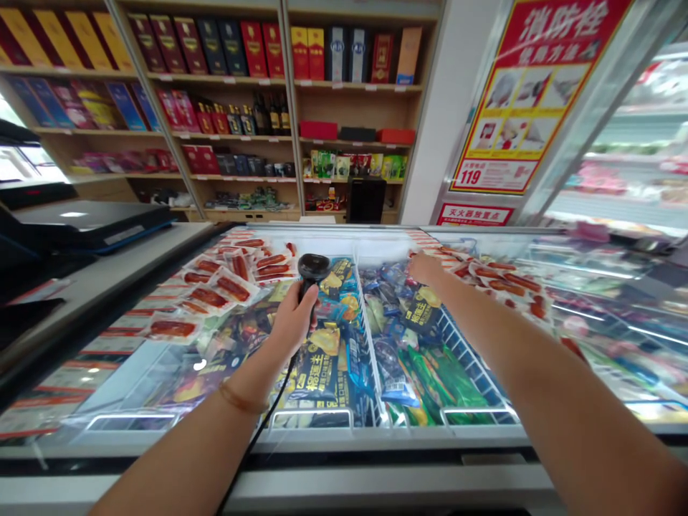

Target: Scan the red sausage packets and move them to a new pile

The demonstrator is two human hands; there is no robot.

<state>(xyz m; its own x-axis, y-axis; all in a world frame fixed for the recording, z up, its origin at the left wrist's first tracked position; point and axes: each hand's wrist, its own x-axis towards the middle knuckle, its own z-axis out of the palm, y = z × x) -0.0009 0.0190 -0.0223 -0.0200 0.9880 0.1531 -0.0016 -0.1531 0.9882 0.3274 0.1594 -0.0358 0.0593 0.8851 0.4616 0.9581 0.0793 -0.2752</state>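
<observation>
My left hand (294, 315) is wrapped round a black handheld barcode scanner (314, 266), its head upward and its cable trailing down past my wrist. Below it lie dark packs (317, 369) of frozen treats in a white wire basket. My right hand (426, 268) reaches to the far side of the freezer, near several wrapped ice creams (398, 276) and the red sausage packs on the right. Its fingers are blurred and partly hidden, so I cannot see whether they hold anything. Green packs (443, 383) lie closer to me, left of my right forearm.
The chest freezer's glass carries sealed sausage packs (207, 295) on the left and more sausage packs (505, 279) on the right. A white wire divider (368, 337) splits the baskets. Dark counter equipment (86, 218) stands at left; shelves (226, 77) of boxes rise behind.
</observation>
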